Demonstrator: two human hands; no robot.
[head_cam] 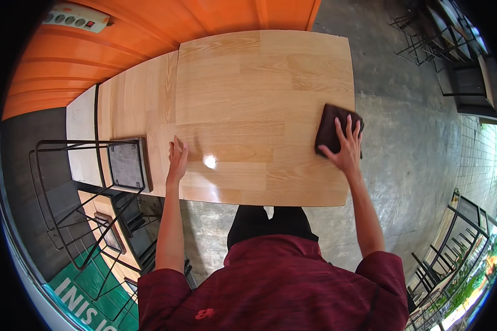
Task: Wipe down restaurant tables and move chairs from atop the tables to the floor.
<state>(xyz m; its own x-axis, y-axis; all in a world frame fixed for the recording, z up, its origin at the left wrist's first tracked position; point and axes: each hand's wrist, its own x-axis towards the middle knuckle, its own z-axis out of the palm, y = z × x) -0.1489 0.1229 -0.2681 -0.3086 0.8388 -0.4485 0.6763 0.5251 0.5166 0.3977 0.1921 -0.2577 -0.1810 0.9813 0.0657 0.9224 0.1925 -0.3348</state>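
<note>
A folded dark brown cloth (328,126) lies at the right edge of the wood-patterned tabletop (232,99), a little of it reaching past the rim. My right hand (346,142) presses flat on it with the fingers spread. On the other side, my left hand (177,155) is held above or at the tabletop with its fingers partly curled and nothing visible in it. Whether it touches the surface I cannot tell.
An upturned stool (126,163) with black metal legs rests on the adjoining table (136,95) at left. Behind stands an orange corrugated wall (149,25) with a power strip (76,18). Concrete floor (397,165) lies to the right. More tables and metal-legged furniture (435,41) stand farther off.
</note>
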